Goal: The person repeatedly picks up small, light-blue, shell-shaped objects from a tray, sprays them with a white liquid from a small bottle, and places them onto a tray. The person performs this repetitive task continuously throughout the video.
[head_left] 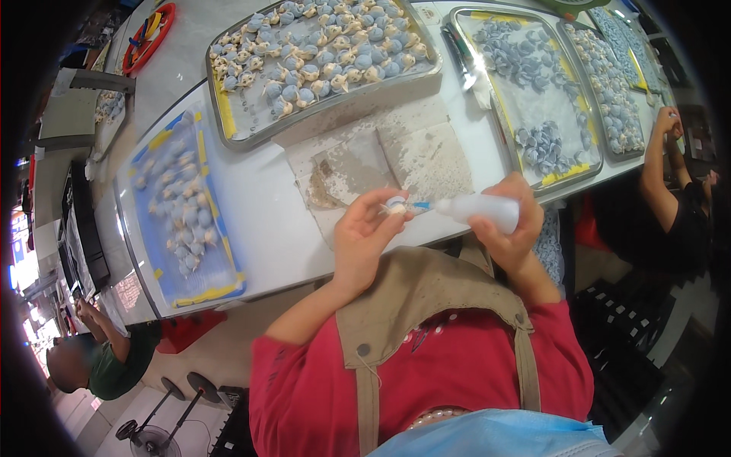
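Between the thumb and fingers of my left hand (359, 236) is a small cream and pale-blue figure piece (396, 206). My right hand (521, 232) is wrapped round a white squeeze bottle (480, 209), tilted nearly level. Its thin blue-tipped nozzle points left, at or very close to the piece; whether they touch I cannot tell. Both hands are above the near edge of a worn, stained cardboard sheet (426, 148) on the white table (282, 236). Beyond the sheet, a large metal tray (232, 131) bears many similar round blue-and-cream pieces.
At left lies a blue tray (228, 278) with more pieces. A tray of loose blue-grey shell parts (539, 145) is at right, with another full tray (609, 91) beyond. A red basket (169, 23) stands far left. Co-workers sit at left (118, 365) and right (662, 183).
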Motion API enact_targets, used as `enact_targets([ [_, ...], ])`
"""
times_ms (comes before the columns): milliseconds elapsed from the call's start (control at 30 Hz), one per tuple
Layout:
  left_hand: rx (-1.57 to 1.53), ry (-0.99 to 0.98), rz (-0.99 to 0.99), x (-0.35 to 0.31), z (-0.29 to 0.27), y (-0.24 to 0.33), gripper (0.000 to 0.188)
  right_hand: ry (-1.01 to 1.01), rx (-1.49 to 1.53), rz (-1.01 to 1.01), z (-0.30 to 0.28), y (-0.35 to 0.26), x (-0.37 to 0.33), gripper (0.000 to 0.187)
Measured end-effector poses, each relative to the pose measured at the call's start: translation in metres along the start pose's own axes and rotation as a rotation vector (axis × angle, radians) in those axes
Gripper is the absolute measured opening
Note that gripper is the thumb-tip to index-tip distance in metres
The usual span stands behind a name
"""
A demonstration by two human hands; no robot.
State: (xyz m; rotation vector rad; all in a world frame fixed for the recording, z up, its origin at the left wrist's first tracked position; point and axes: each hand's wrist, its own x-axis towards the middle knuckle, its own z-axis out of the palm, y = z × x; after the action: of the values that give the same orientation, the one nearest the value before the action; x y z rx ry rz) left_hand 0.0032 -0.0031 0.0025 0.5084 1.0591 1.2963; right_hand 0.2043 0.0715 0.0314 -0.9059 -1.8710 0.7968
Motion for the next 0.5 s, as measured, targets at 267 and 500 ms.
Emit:
enact_targets([
  [267,0.03,0.006,0.013,-0.005,0.002,0.005,0.032,-0.005,-0.102,-0.087,0.006,-0.014,0.007,0.032],
  [500,0.059,-0.007,0.042,-0.007,0.002,0.006,0.031,-0.039,-0.136,-0.122,0.01,-0.018,0.009,0.031],
])
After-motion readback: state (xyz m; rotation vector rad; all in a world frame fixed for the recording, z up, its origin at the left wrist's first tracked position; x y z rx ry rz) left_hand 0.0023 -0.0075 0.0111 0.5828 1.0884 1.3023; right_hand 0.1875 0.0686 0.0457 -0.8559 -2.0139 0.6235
